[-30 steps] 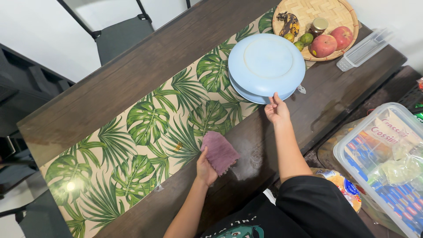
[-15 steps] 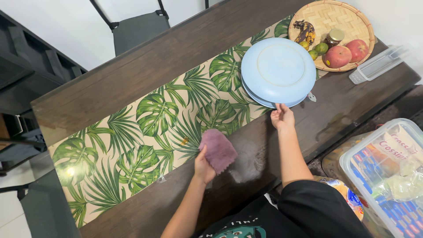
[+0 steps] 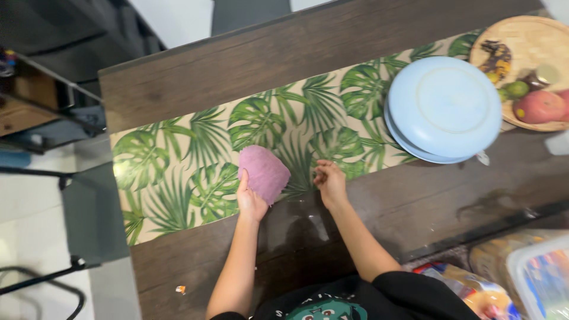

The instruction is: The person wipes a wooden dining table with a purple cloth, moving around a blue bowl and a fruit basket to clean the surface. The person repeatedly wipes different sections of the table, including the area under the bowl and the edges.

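Hands on a dark wooden table [image 3: 249, 77] — wiping posture.
Left hand [image 3: 250, 200] presses a crumpled mauve cloth [image 3: 264, 172] flat against the leaf-print runner [image 3: 178, 160]; right hand [image 3: 331, 182] rests beside it, fingers loosely curled, empty — seemingly bracing the runner.

woven basket [image 3: 521, 44] cut off at right edge, plastic tub [image 3: 542, 278] blurred, cropped

clear plastic box [image 3: 542, 278]: bottom right corner, cut by frame edge, translucent with lid, blue and red packets inside
round packet [image 3: 468, 287]: bottom right, below tabletop edge, yellow-orange with blue and red print, partly hidden
jar [image 3: 544, 76]: in woven tray, top right, blurred, label unreadable
signs/screens: none
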